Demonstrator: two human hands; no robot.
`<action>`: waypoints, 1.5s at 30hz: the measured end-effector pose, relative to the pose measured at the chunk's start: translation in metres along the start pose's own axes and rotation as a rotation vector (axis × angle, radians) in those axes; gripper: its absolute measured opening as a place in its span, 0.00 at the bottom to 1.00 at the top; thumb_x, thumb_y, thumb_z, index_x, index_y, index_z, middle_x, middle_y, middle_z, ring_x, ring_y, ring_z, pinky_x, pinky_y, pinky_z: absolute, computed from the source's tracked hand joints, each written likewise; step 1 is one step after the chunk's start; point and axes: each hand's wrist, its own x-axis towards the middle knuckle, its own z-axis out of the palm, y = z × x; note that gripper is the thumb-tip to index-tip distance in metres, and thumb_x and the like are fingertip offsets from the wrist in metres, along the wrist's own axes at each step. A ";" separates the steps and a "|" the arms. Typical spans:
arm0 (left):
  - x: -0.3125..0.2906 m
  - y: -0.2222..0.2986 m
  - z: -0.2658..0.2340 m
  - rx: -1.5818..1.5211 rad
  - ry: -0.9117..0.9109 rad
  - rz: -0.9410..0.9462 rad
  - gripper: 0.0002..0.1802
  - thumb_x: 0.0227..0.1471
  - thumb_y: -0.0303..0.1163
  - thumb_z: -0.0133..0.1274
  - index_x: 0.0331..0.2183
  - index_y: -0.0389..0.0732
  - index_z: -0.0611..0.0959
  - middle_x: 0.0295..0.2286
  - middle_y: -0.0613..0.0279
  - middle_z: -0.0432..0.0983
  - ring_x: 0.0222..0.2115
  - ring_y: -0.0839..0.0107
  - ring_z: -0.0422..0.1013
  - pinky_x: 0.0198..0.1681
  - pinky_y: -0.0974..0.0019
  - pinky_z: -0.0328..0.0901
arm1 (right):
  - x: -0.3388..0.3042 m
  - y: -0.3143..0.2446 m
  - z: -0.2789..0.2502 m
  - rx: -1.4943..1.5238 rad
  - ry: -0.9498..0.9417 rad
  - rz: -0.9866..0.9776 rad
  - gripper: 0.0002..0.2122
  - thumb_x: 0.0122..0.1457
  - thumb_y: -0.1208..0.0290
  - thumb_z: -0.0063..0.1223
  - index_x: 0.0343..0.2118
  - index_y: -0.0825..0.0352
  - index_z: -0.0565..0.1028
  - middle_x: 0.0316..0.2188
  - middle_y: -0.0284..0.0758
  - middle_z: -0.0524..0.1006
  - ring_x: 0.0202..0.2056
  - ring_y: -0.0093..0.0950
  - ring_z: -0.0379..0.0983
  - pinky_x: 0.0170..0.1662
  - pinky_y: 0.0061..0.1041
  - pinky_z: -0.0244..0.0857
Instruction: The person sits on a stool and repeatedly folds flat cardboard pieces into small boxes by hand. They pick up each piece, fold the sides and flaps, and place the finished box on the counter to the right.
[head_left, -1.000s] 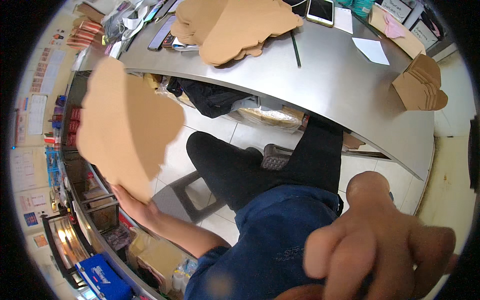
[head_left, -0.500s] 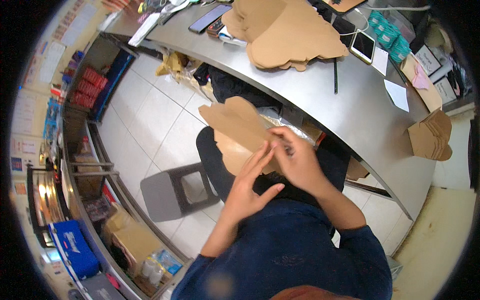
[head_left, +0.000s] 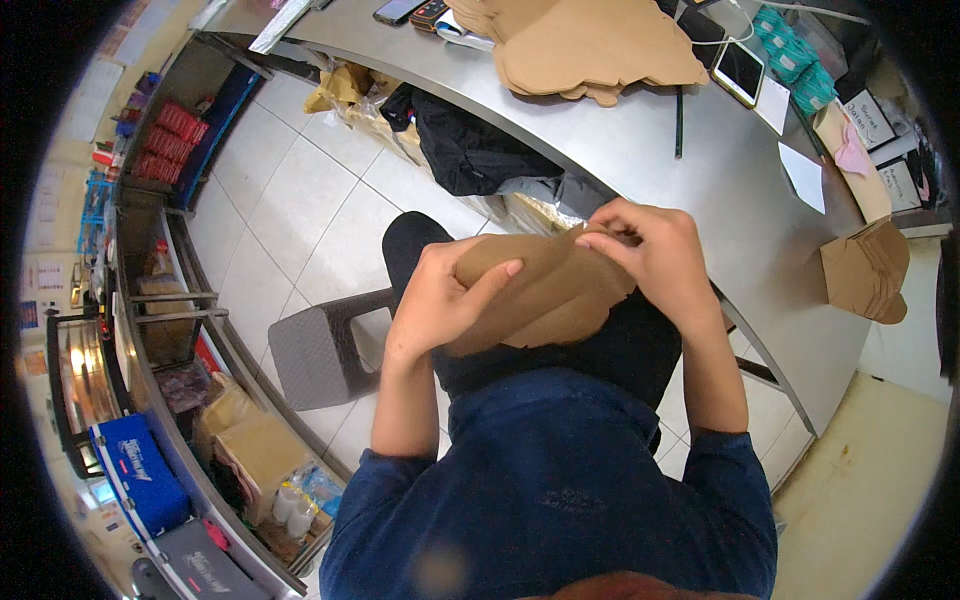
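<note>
Above my lap I hold a brown cardboard cut-out (head_left: pixel 550 290) with scalloped edges, bent along a crease. My left hand (head_left: pixel 438 300) grips its left side, thumb on top and fingers hidden beneath. With thumb and fingers, my right hand (head_left: pixel 655 255) pinches its far right edge. On the steel table ahead lies a stack of flat cardboard cut-outs (head_left: pixel 600 50) of similar brown board. Several folded cardboard pieces (head_left: pixel 868 270), nested together, stand at the table's right end.
The curved steel table (head_left: pixel 740 210) bears a white-framed phone (head_left: pixel 738 73), a dark green stick (head_left: pixel 679 125), white paper (head_left: pixel 802 177) and teal packets (head_left: pixel 795 58). A grey stool (head_left: pixel 325 350) stands at my left, near a shelf rack (head_left: pixel 180 310). A black bag (head_left: pixel 470 140) sits under the table.
My left hand has gone from lying flat on the cardboard to gripping its left side. The cardboard has turned and come closer to me; my right hand has shifted right and farther away.
</note>
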 end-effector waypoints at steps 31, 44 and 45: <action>0.039 -0.112 0.022 -1.204 0.698 -0.082 0.20 0.58 0.29 0.62 0.50 0.43 0.74 0.39 0.64 0.80 0.30 0.80 0.72 0.28 0.75 0.62 | -0.029 0.026 0.078 0.508 -0.132 0.280 0.14 0.60 0.71 0.64 0.47 0.71 0.78 0.41 0.42 0.83 0.42 0.29 0.80 0.50 0.28 0.70; 0.015 -0.098 0.063 0.213 0.431 0.348 0.18 0.48 0.30 0.67 0.44 0.40 0.88 0.39 0.57 0.82 0.41 0.60 0.76 0.46 0.62 0.70 | -0.006 0.043 0.079 0.443 -0.208 0.007 0.17 0.58 0.74 0.65 0.48 0.73 0.74 0.37 0.38 0.81 0.38 0.26 0.78 0.44 0.25 0.71; 0.016 -0.102 0.061 0.155 0.475 0.308 0.15 0.50 0.29 0.66 0.42 0.38 0.88 0.37 0.57 0.82 0.38 0.62 0.77 0.44 0.64 0.70 | -0.006 0.042 0.088 0.542 -0.102 0.080 0.19 0.57 0.75 0.66 0.49 0.73 0.72 0.37 0.38 0.80 0.39 0.24 0.77 0.43 0.23 0.71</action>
